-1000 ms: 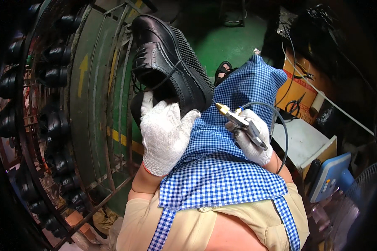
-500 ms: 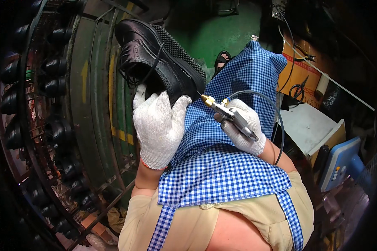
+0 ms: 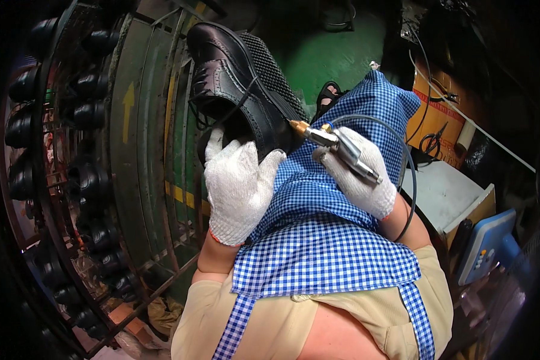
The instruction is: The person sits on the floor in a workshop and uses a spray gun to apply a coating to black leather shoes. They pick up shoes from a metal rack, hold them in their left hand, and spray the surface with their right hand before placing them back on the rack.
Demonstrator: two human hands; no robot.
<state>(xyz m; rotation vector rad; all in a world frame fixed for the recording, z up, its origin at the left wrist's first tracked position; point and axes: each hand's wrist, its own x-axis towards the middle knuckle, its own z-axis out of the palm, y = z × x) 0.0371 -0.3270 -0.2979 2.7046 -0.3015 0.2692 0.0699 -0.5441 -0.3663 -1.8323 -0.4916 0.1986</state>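
**Black lace-up shoe (image 3: 263, 117) in hand, metal gun (image 3: 350, 153) at its heel!**

Biggest on show, the blue-and-white checked apron (image 3: 327, 255) across the lap, with a row of dark shoes (image 3: 89, 181) off to the left. Here's the black lace-up shoe, just beyond the left hand (image 3: 240, 189), toe pointing away, sole turned to the right. That white-gloved hand grips the heel end: fingers at the opening, thumb outside. The right hand (image 3: 365, 193), gloved too, has its fingers curled around the metal gun. Smallest of all, the brass nozzle (image 3: 299, 127), right by the heel; touching or not, I can't tell.
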